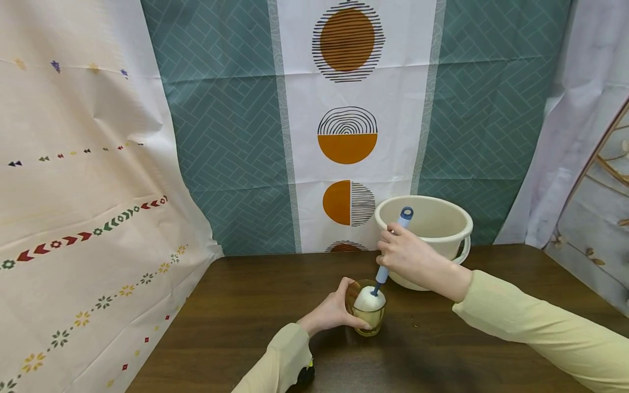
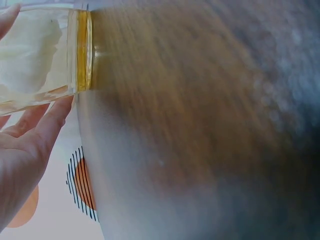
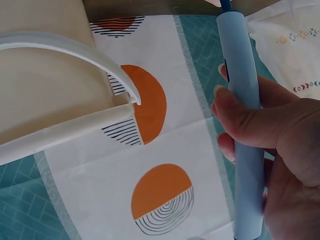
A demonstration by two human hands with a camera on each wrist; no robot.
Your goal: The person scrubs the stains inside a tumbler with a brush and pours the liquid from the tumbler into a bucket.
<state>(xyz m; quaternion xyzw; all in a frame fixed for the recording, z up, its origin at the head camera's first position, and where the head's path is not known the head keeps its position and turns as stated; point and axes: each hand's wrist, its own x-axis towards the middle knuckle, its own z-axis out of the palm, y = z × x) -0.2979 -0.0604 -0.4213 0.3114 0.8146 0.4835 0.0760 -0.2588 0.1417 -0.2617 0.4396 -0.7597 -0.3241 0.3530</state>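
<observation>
An amber drinking glass (image 1: 369, 327) stands on the brown table (image 1: 255, 305), and my left hand (image 1: 330, 312) grips it round the side with thumb and fingers spread. The white sponge head (image 1: 369, 300) of a cup brush sits in the glass, its top bulging above the rim. My right hand (image 1: 411, 254) holds the brush by its light blue handle (image 3: 240, 65), which leans up and to the right and ends in a dark blue loop (image 1: 406, 213). In the left wrist view, the white sponge (image 2: 30, 50) shows through the glass wall.
A cream bucket (image 1: 434, 215) with a carrying handle (image 1: 463, 252) stands behind my right hand. Patterned cloths hang at the back (image 1: 226, 164) and left (image 1: 98, 218). A small black and yellow object (image 1: 307, 375) shows beside my left sleeve.
</observation>
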